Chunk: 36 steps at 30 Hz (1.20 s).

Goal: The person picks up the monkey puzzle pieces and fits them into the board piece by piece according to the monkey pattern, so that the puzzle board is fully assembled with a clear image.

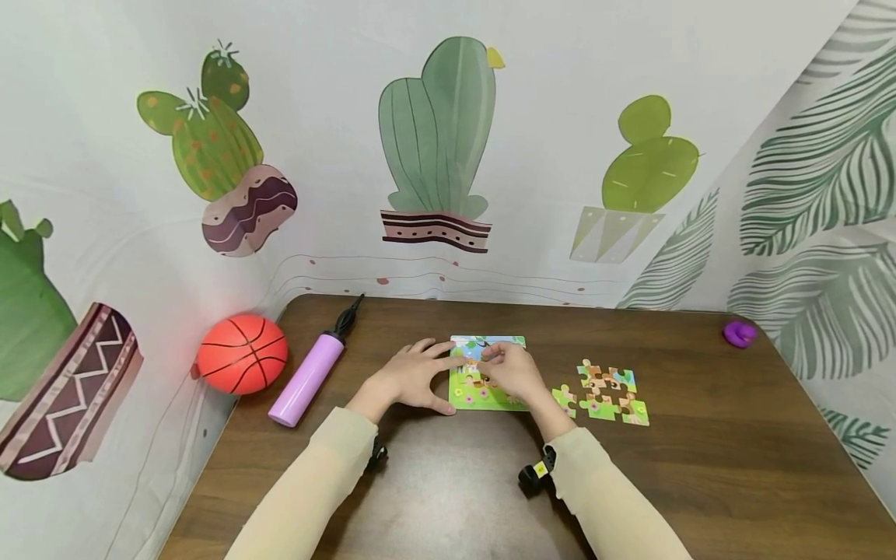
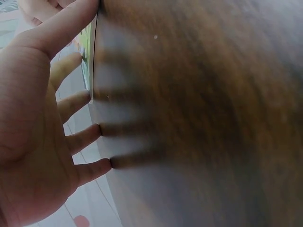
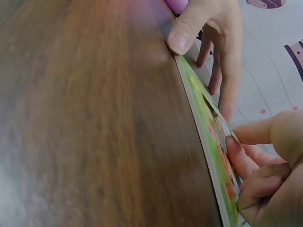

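A jigsaw puzzle board (image 1: 483, 400) with a bright animal picture lies flat on the table, partly filled in. At its left side my left hand (image 1: 418, 376) is spread, with the thumb near the lower left corner and the index finger reaching over the picture. The left wrist view shows that hand's (image 2: 33, 127) fingers straight and apart, their tips on the board edge and the table. Over the board, my right hand (image 1: 514, 372) pinches a puzzle piece between thumb and index finger. In the right wrist view this hand (image 3: 272, 175) hides most of the piece.
Several loose puzzle pieces (image 1: 603, 408) lie right of the board, some touching. A purple pump (image 1: 308, 379) and an orange basketball (image 1: 242, 355) are at the left. A small purple toy (image 1: 740, 334) sits at the far right. A cactus-print cloth (image 1: 546, 155) hangs behind the table (image 1: 714, 467).
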### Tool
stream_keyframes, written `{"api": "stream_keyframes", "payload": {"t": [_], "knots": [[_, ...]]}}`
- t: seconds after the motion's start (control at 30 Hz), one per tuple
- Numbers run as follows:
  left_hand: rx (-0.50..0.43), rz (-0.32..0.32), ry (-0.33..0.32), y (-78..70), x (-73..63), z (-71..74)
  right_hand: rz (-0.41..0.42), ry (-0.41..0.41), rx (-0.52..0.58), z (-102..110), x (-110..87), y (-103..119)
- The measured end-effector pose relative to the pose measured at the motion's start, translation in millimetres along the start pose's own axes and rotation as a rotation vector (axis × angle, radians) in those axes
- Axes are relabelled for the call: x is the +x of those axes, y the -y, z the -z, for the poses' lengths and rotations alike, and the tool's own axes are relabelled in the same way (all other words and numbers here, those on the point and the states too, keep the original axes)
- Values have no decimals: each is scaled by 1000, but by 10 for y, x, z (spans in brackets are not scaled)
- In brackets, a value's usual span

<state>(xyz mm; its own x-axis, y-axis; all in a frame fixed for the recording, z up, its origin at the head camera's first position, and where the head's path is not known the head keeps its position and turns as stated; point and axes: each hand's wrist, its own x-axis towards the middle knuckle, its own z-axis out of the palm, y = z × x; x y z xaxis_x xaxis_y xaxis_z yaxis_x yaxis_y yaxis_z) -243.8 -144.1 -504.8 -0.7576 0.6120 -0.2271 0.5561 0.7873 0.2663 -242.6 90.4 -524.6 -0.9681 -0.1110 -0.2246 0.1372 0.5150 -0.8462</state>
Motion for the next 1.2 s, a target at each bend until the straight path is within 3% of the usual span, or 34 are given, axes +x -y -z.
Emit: {"api": "stream_keyframes", "payload": {"t": [0.53,0.87,1.2], "knots": [[21,7,6,-28,-11,-4,80,-61,-131,68,-72,-8],[14,8,1,-21,-3,-14,139,-79,-139,323,-203,-91],[21,7,5,-25,-16,-11,167,-158,-152,737,-304,-346]]}}
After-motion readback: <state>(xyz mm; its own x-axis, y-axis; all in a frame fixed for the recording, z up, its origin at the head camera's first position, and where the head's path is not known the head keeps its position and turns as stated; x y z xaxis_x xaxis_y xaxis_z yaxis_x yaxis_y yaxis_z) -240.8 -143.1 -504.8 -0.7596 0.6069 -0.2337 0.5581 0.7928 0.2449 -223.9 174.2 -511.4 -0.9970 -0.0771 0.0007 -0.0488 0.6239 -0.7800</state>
